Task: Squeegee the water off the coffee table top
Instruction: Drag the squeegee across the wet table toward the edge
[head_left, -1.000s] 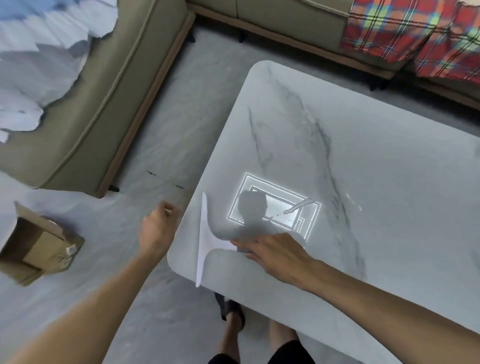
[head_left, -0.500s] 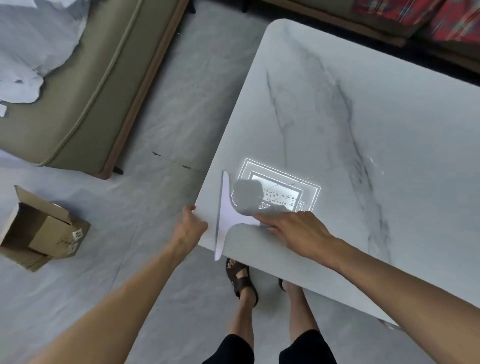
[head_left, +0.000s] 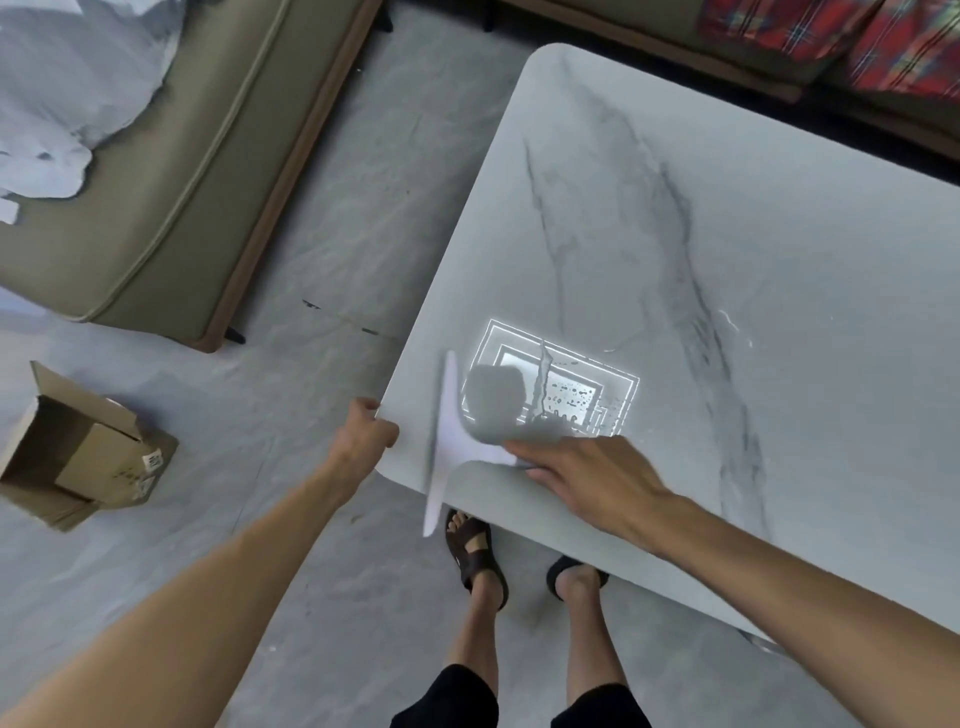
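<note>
The coffee table (head_left: 779, 260) has a pale marble top with grey veins. A white squeegee (head_left: 448, 441) lies on its near left corner, blade almost at the left edge and its lower end sticking out past the front edge. My right hand (head_left: 587, 478) grips the squeegee's handle. My left hand (head_left: 363, 434) is closed on the table's left edge, just left of the blade. Water drops and a thin wet streak (head_left: 566, 395) show in the bright ceiling-light reflection right of the blade.
An olive sofa (head_left: 171, 197) with a white sheet stands at the left. An open cardboard box (head_left: 78, 457) sits on the floor. A second sofa with a red plaid blanket (head_left: 831, 36) runs along the far side. My sandalled feet (head_left: 478, 551) stand at the table's front edge.
The squeegee has slid left towards the table's left edge, its blade now overhanging the front. My left hand moved from hovering beside the table to gripping its edge.
</note>
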